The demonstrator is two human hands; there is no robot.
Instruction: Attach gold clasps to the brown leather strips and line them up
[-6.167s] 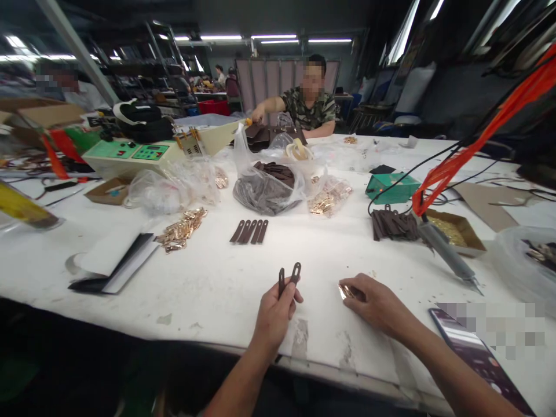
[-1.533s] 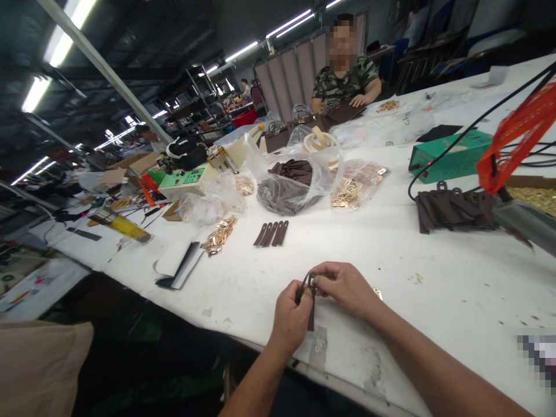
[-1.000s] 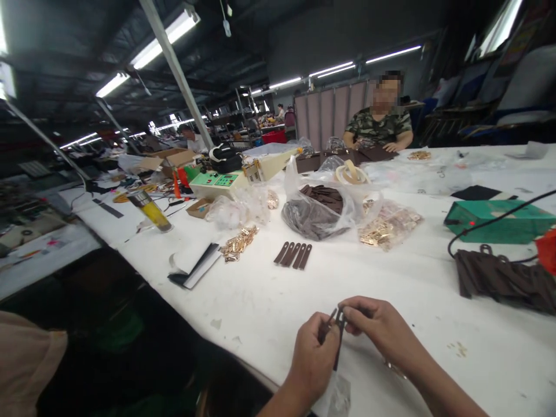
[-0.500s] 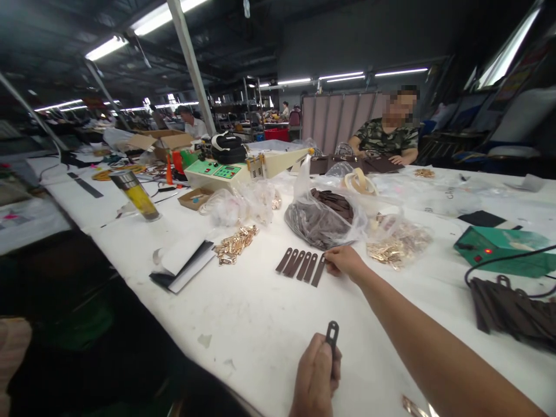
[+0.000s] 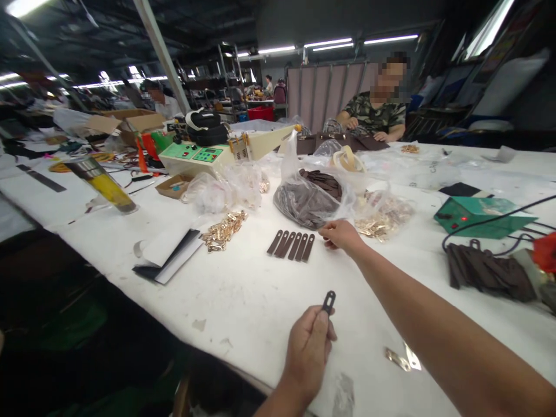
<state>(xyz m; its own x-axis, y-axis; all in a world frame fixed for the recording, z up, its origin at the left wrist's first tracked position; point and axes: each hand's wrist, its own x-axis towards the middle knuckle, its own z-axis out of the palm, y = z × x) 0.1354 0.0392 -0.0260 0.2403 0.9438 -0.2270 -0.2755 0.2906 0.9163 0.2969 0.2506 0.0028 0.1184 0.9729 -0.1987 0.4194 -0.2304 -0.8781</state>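
Observation:
Near the front of the table my left hand (image 5: 307,344) is closed around a dark strap tab (image 5: 329,302); its slotted, rounded end sticks up past the thumb. Further off, my right hand (image 5: 343,234) hovers just right of a row of several dark brown strap tabs (image 5: 291,245). Its fingers are bent and slightly apart, with nothing visible in them. The tabs lie side by side, slotted ends away from me. Behind them a clear plastic bag (image 5: 308,200) holds a heap of similar brown strips.
Gold metal pieces lie in a pile (image 5: 223,230), a bag (image 5: 384,214) and a loose pair (image 5: 397,359). A green box with cords (image 5: 482,217), a brown strip bundle (image 5: 490,271), a bottle (image 5: 106,188) and a machine (image 5: 204,156) stand around. A person (image 5: 376,110) sits across.
My right hand has let go of the last strap tab, which now lies closer in the row. The view has shifted; my left hand still grips its tab.

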